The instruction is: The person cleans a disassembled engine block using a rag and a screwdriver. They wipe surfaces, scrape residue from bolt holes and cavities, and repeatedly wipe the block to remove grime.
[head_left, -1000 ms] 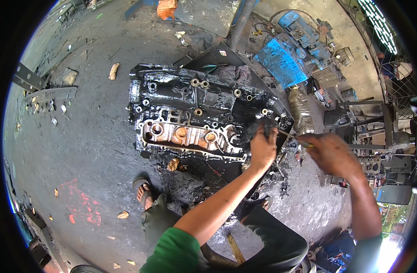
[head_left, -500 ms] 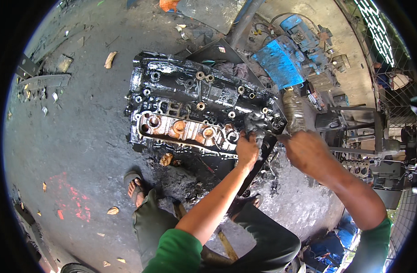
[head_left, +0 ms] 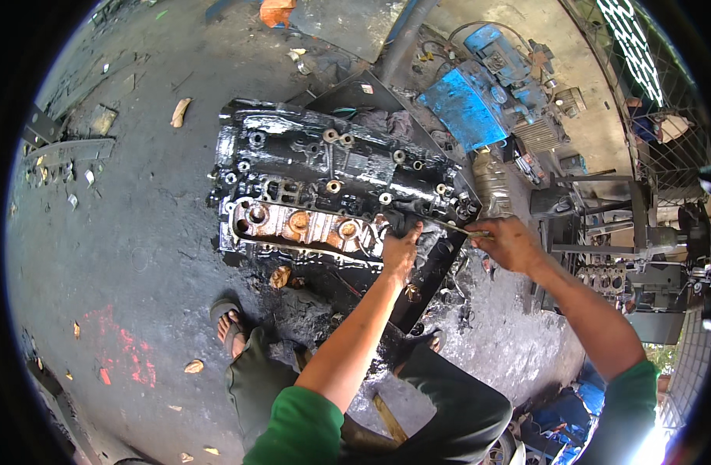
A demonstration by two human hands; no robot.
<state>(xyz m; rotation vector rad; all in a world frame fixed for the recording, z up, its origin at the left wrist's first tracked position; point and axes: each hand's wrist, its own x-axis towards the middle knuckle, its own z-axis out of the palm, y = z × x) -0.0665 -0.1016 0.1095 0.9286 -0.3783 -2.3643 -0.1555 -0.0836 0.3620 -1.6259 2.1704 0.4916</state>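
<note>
Crouched over an oily concrete floor (head_left: 123, 232), left hand (head_left: 400, 249) pressed flat on the greasy cylinder head (head_left: 332, 186), right hand (head_left: 510, 242) clamped on a thin metal tool (head_left: 456, 228) liable to slip off slick metal toward knuckles.

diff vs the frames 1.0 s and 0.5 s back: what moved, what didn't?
Little changed. The left hand stays pressed on the near right end of the greasy cylinder head. The right hand keeps its grip on a thin rod-like tool pointing at that same end; it sits slightly farther from the left hand than 0.5 s ago. The head camera shifted, so the framing differs. Cylinder head, blue machine and sandalled foot unmoved.
</note>
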